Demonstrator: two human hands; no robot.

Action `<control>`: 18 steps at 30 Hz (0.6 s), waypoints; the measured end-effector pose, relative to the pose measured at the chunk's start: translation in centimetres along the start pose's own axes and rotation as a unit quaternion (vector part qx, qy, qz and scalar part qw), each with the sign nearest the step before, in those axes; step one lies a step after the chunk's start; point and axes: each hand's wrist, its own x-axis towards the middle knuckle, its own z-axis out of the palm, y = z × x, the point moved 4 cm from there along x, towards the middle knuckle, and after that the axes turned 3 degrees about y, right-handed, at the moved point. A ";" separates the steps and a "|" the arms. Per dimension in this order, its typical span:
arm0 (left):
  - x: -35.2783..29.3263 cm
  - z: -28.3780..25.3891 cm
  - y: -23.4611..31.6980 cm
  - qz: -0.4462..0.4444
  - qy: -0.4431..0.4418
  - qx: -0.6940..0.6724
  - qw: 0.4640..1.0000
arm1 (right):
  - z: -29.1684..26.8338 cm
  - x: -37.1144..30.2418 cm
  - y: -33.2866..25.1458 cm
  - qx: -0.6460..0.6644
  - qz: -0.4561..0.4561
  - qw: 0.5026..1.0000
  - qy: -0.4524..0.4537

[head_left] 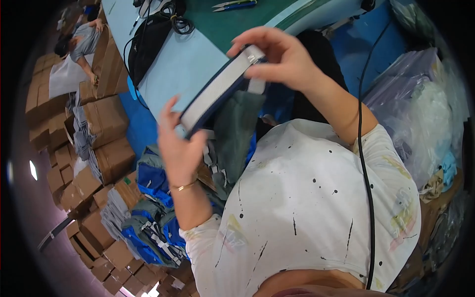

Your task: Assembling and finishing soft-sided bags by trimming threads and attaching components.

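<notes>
A long white band with navy edges (217, 89) is stretched at a slant between my hands, in front of my body. My right hand (284, 57) grips its upper end, thumb below and fingers above, near a shiny clear or metallic piece. Around the lower end sits my left hand (180, 148), thumb and fingers on either side, slightly smeared by motion. Below the band hangs dark grey-green fabric (237, 138); whether the two are joined I cannot tell.
Blue and grey backpacks (153, 183) are piled at my left. Cardboard boxes (111, 123) stack beyond, near another person (84, 42). Ahead is a table with a green top (213, 32), holding snips (235, 6) and a coiled cable (175, 22). Plastic bags (420, 109) lie at right; a black cord (363, 163) hangs close.
</notes>
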 end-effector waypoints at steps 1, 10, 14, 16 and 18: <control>-0.6 -2.4 -2.0 -0.016 0.023 -0.006 1.000 | -1.1 -0.3 -0.1 -0.012 0.005 1.000 0.026; -7.2 -20.6 -1.8 -0.013 0.435 0.267 0.860 | -6.9 -1.1 1.8 0.048 -0.013 0.996 0.074; -5.4 -19.7 -4.5 0.075 0.415 0.349 0.837 | -7.5 -0.1 1.0 0.145 -0.002 0.982 0.119; -3.9 -15.4 -11.7 -0.137 0.390 -0.049 0.909 | -7.4 -0.1 1.5 0.071 -0.013 0.992 0.103; -2.6 -15.5 -10.2 -0.083 0.399 -0.179 0.895 | -6.8 -0.7 1.2 -0.039 -0.015 0.998 0.050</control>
